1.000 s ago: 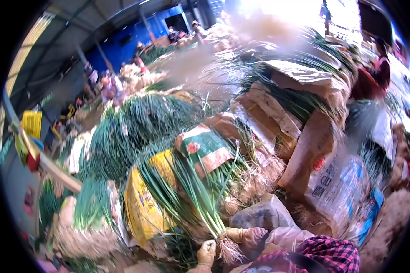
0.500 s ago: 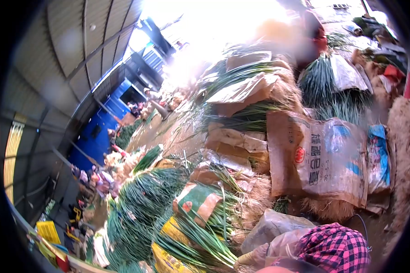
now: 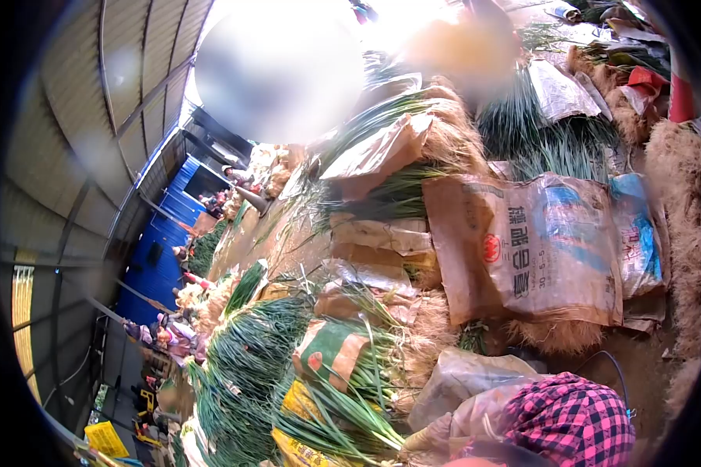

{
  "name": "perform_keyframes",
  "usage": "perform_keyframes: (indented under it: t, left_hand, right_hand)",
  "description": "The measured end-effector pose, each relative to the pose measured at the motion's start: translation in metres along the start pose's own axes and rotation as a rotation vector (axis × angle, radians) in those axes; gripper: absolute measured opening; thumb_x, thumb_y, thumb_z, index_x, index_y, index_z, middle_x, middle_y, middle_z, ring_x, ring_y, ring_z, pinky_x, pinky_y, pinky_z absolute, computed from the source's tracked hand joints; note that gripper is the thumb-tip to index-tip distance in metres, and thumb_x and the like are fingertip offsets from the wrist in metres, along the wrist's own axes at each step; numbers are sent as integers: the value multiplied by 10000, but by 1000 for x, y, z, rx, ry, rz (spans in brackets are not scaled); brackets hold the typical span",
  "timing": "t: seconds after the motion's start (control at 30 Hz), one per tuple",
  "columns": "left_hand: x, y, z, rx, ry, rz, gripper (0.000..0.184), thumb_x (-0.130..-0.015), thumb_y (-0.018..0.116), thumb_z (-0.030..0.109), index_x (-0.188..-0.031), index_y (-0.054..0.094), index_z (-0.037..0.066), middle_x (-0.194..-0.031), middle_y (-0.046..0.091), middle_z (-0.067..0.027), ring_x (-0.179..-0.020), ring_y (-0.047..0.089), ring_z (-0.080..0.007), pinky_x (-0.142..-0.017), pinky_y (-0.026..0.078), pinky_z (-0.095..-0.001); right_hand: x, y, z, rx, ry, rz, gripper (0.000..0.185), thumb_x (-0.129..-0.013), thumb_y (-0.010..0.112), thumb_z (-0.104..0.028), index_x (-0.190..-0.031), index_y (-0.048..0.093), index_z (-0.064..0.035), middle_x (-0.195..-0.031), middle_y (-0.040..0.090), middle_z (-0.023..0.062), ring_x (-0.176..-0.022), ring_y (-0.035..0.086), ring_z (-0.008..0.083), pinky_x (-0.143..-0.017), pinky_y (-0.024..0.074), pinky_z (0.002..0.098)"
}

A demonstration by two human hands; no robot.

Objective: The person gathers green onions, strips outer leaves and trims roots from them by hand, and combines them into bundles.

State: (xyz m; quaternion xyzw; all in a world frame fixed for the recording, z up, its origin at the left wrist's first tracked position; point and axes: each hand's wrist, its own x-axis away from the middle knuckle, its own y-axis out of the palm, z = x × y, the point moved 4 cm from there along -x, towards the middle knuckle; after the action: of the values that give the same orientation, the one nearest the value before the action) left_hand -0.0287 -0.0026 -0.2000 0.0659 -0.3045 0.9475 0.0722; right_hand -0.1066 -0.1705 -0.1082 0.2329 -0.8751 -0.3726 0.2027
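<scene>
The view is turned on its side. At the bottom right lies a pink-and-black checked cloth [image 3: 572, 420], which looks like a sleeve. A pale, crinkled covering [image 3: 475, 412] runs left from it to the white ends of loose green onions [image 3: 366, 424]. My left hand [image 3: 432, 440] seems to be at those ends, but its fingers cannot be made out, nor whether it grips. Beside the onions are a yellow printed sack [image 3: 300, 401] and a bundle wrapped in a green-and-tan sack piece [image 3: 331, 350]. My right hand is out of view.
Large heaps of green onions [image 3: 245, 350] lie to the left. A printed brown sack [image 3: 522, 249] covers a root-ended bundle. More wrapped bundles [image 3: 382, 156] stand above. Several people sit far off by a blue wall [image 3: 152, 257]. Glare and blur hide part of the top.
The view has shifted, so the sacks and distant bundles appear farther left and higher. A large pale blur now covers the top. The checked cloth stays in nearly the same place.
</scene>
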Motion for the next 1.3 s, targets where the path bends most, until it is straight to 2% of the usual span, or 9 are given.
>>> perform_keyframes:
  t: [0.47,0.77,0.8,0.87,0.9,1.07,1.1,1.2,1.3]
  left_hand:
    - [-13,1,-38,41,-43,148,321,-909,425,297,-840,569,17,-625,538,-62,-449,455,-181,-450,410,-274]
    - [-45,-55,-143,114,-205,697,347,-922,393,309,-828,554,16,-633,536,-75,-440,455,-208,-441,412,-286]
    - [-56,-71,-168,342,-242,653,303,-919,394,284,-782,534,54,-648,541,-52,-468,474,-176,-394,379,-299]
    - [-18,-41,-62,1135,-91,-214,181,-891,475,257,-817,540,105,-621,463,15,-465,387,-94,-410,343,-238]
    - [-10,-7,-19,712,-238,32,200,-904,459,268,-898,544,87,-641,449,27,-465,377,-88,-427,344,-218]
    - [52,7,-31,737,-378,-43,214,-903,468,282,-872,541,83,-616,434,27,-448,371,-87,-410,329,-215]
    - [62,4,-34,736,-392,-48,218,-902,470,285,-866,540,82,-610,431,27,-445,369,-86,-407,326,-215]
    - [91,-5,-38,707,-431,-68,229,-901,475,293,-850,538,79,-595,422,27,-434,365,-85,-397,317,-213]
    - [114,-18,-44,674,-461,-103,241,-900,480,302,-834,536,77,-580,413,27,-424,361,-84,-387,308,-211]
  right_hand:
    - [-20,-14,8,-24,0,27,36,-733,570,-58,-762,563,-78,-576,532,-2,-477,490,101,-406,373,220]
    - [-27,-34,29,-81,84,84,50,-742,561,-57,-784,552,-82,-569,522,-1,-473,486,107,-403,365,223]
    - [-28,-36,31,-83,85,104,51,-743,560,-57,-787,551,-83,-568,521,-1,-473,486,108,-403,364,223]
    - [-31,-39,38,-96,94,131,55,-746,559,-56,-792,549,-84,-567,519,0,-472,485,109,-402,362,224]
    - [-49,-52,56,-131,131,91,35,-745,577,-61,-748,551,-85,-580,532,4,-472,493,118,-402,376,233]
    - [-50,-65,48,-172,-60,-10,110,-752,568,-66,-834,597,2,-743,598,43,-657,552,96,-602,452,221]
    - [-47,-72,56,-209,23,169,167,-744,602,-101,-892,618,-24,-731,615,42,-614,566,128,-553,459,235]
    - [-38,-58,41,-442,81,-210,491,-759,588,-98,-1206,454,56,-996,621,150,-831,611,186,-742,501,257]
    - [-54,-94,44,-153,36,113,467,-756,630,-182,-1160,521,25,-960,629,141,-757,614,184,-714,508,301]
